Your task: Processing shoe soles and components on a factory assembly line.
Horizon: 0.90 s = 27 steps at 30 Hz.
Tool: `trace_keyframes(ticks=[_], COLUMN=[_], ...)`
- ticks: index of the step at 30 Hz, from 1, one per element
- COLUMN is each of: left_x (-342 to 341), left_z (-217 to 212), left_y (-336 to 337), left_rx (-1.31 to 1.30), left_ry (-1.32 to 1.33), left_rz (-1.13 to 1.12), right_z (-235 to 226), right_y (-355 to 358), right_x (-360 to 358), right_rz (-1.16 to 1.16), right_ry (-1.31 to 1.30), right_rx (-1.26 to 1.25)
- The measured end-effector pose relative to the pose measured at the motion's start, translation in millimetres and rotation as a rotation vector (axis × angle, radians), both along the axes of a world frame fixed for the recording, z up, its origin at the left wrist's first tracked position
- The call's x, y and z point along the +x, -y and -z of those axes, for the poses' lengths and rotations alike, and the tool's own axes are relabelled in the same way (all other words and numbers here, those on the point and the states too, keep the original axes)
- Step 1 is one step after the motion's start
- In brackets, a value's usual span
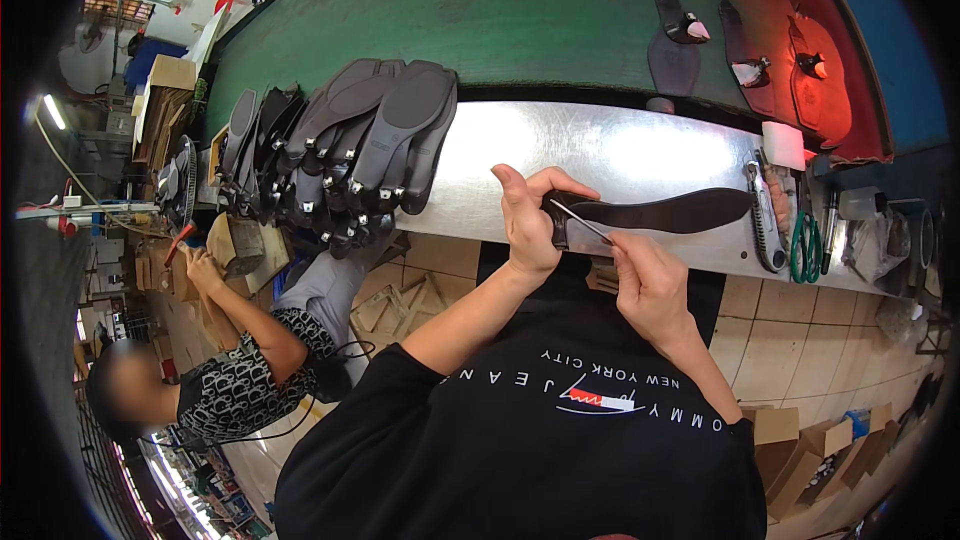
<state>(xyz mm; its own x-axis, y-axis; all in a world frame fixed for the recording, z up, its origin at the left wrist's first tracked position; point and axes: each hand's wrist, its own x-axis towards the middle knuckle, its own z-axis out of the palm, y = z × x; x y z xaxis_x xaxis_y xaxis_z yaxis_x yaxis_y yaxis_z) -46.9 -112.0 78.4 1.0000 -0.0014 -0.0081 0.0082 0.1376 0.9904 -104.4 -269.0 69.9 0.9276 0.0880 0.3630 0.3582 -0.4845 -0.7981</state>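
Observation:
A long black sole-shaped piece lies along the near part of the metal worktop, its narrow dark end in front of me. My left hand is closed on that end, with the thumb pointing up and away from it. In my right hand a thin metal rod-like tool is pinched between thumb and fingers. The rod slants up and left to the end of the piece beside my left fingers; its exact contact point and its handle are hidden.
Grey footwear soles with black fittings are heaped on the left. The metal worktop borders a green surface bearing several dark pieces. A utility knife and green-handled scissors lie right. A co-worker works at far left.

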Motion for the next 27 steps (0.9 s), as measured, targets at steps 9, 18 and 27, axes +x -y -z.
trace_keyframes(ticks=[9,18,27], left_x=[8.1,6.1,16.0], left_z=[7.7,9.8,7.1], left_y=[4.1,15.2,18.2], left_rx=[0.241,-1.088,-1.018], left_ry=[0.187,-0.633,-0.658], left_rz=[-0.074,0.159,0.132], right_z=[-16.1,-12.8,-4.2], right_y=[-16.3,-0.7,-10.4], right_x=[-13.6,3.2,-0.9], right_rz=[-0.372,0.069,0.004], right_ry=[-0.009,-0.016,-0.068], right_rx=[0.115,0.008,0.032])
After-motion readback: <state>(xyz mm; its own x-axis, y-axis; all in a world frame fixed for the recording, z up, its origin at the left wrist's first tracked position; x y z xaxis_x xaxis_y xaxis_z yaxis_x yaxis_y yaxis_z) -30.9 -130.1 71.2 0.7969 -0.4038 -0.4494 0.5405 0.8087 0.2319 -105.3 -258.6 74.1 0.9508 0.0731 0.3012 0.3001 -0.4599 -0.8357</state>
